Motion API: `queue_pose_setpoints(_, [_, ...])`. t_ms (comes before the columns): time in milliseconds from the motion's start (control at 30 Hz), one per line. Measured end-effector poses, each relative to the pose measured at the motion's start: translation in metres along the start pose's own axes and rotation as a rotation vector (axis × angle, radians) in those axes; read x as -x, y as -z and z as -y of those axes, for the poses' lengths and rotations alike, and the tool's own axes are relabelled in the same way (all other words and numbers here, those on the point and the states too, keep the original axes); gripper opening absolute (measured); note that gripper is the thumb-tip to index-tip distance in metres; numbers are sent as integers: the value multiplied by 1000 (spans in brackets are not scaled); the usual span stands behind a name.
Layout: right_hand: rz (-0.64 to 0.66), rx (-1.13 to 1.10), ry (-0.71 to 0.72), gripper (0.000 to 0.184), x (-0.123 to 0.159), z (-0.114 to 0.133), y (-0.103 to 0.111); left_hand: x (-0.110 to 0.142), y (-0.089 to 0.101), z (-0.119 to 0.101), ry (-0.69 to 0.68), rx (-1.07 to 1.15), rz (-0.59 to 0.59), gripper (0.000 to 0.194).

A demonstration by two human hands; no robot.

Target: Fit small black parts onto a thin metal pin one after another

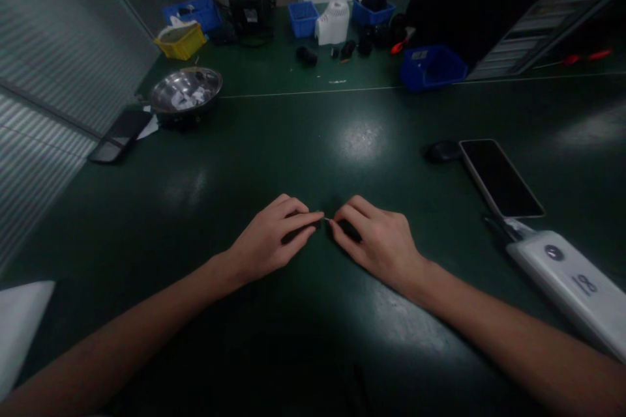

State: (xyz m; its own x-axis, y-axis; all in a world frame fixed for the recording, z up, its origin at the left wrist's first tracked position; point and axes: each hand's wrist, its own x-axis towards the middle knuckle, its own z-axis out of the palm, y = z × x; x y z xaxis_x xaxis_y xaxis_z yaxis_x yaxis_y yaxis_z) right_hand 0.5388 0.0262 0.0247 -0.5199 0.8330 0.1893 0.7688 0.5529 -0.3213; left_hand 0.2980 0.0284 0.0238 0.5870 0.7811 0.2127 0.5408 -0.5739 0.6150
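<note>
At the far left corner of the near side, a white object [22, 326] lay on the dark green tabletop [274, 150]. Farther off on the left were a flat black slab [122, 135] and a round, shiny metal bowl [169, 83] with crumpled white scraps [190, 98] in it. Beyond the bowl sat a yellow plastic bin [180, 43], with a blue plastic bin [208, 15] just behind it.

In the middle, the person's left hand [268, 234] was low over the table, its forefinger and thumb narrowly parted near a small, thin, pale piece [327, 219]; I could not tell whether they gripped it. The piece lay between the two hands, its right end pinched by the forefinger and thumb of the right hand [379, 238]. Whether the other, curled right fingers held anything dark was hidden from me.

At the far side, a white vented housing [333, 25] stood between a small blue bin [303, 21] and a blue bin of black items [374, 15]. Right of those was an open-fronted blue bin [433, 71]. On the right, a dark rounded object [443, 151] was beside a black-screened phone [501, 178], and a long white device [570, 273] was nearer.
</note>
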Motion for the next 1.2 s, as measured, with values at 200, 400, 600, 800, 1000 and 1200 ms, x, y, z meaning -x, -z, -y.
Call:
queue_pose_setpoints(200, [14,19,4,27,1,1,1,-1,4,-2,-1,85,-3,29])
queue_pose_setpoints(400, [10,20,6,27,0,1,1,-2,8,6,-74,48,31,21])
queue_pose_setpoints(600, [4,32,1,27,1,2,1,-3,9,18,-226,-139,116,31])
queue_pose_setpoints(800, [-15,48,-73,26,1,2,3,-2,27,38,-168,-260,28,29])
queue_pose_setpoints(1000, [-11,10,-85,25,0,1,4,10,81,96,239,-377,-166,31])
queue_pose_setpoints(1200, [-9,-15,-82,26,-1,2,5,50,135,157,635,-528,-445,38])
